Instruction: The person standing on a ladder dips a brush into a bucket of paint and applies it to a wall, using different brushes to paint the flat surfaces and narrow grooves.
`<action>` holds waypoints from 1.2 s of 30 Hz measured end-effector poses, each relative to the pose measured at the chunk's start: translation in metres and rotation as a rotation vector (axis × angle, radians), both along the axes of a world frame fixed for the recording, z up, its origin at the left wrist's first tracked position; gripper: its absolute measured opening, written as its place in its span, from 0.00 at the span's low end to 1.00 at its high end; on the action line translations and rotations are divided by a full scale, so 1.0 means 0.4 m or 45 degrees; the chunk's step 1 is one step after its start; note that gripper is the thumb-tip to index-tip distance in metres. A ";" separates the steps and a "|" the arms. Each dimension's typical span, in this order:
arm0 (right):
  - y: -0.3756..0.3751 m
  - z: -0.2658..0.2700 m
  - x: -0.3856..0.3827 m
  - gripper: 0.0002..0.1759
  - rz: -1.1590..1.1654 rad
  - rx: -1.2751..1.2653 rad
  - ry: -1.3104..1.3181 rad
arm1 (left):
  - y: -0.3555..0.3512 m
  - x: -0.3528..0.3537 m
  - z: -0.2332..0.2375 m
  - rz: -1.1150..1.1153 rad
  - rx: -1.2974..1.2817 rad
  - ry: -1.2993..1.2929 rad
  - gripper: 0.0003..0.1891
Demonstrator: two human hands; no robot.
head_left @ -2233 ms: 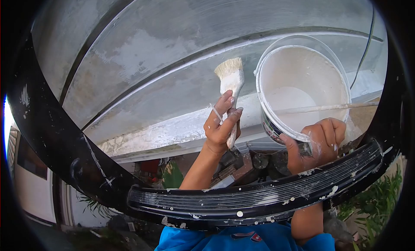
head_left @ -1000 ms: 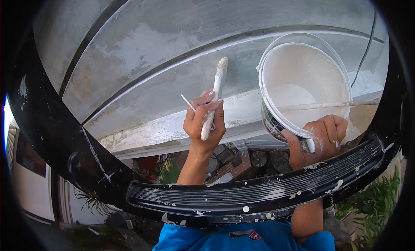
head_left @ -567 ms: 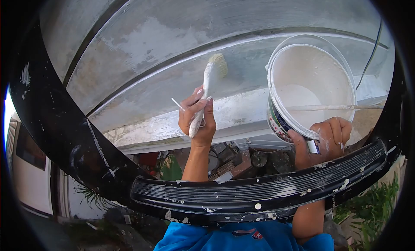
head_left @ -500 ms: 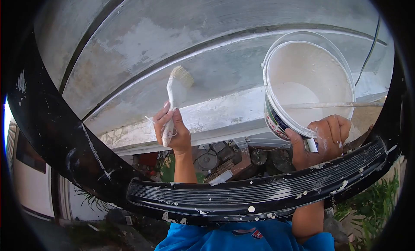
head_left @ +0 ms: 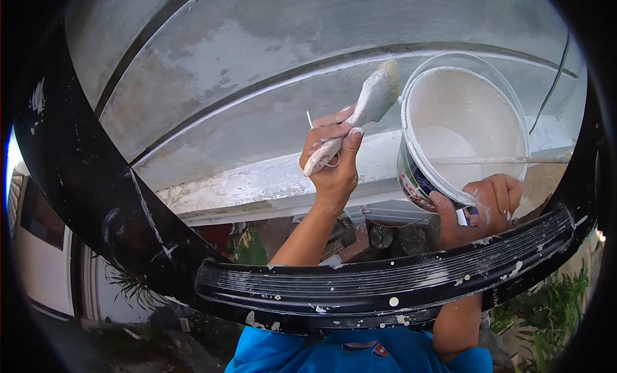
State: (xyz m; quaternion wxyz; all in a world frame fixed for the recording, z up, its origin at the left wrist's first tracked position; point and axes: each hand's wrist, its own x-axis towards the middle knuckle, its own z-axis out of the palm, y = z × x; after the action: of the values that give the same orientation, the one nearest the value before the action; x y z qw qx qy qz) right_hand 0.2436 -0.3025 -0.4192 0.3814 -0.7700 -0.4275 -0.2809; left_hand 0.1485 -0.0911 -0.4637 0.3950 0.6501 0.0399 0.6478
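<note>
My left hand [head_left: 331,156] is closed round the handle of a paintbrush [head_left: 375,95]. The brush tilts up to the right, its whitened bristles close to the left side of the paint bucket. A thin loop of string hangs at the handle. My right hand [head_left: 483,209] grips the near rim of the paint bucket [head_left: 411,132], thumb on the outer wall and fingers over the edge. White paint [head_left: 443,145] lies in the bucket, which leans toward me. Across its mouth rests a pale stick [head_left: 482,159].
A grey wall [head_left: 257,58] with dark grooves rises ahead above a white-painted ledge [head_left: 270,177]. A black, paint-spattered ladder frame [head_left: 385,289] curves round me and crosses over both forearms. Far below are plants [head_left: 553,315] and clutter. A dark cable [head_left: 554,84] hangs at right.
My left hand has moved right with the paintbrush, from over the ledge toward the bucket, and the brush now leans right. My right hand keeps its grip on the bucket.
</note>
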 end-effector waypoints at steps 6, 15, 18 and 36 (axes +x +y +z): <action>0.003 -0.007 -0.002 0.16 0.001 0.044 -0.008 | 0.106 -0.136 -0.011 0.282 -0.100 -0.141 0.10; -0.010 -0.008 0.017 0.15 0.072 0.041 -0.042 | 0.236 -0.634 0.001 1.556 -0.077 0.067 0.08; -0.010 -0.014 0.017 0.15 0.079 0.061 -0.045 | 0.186 -0.525 0.004 1.433 0.273 0.132 0.07; -0.004 -0.006 0.004 0.15 0.043 0.035 0.031 | 0.154 -0.340 -0.095 0.735 0.248 0.142 0.08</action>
State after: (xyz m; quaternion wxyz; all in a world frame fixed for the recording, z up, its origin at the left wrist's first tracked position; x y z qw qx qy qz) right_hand 0.2452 -0.3043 -0.4215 0.4017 -0.7607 -0.4319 -0.2708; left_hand 0.0125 -0.0296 -0.5016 0.1277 0.6811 0.1824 0.6975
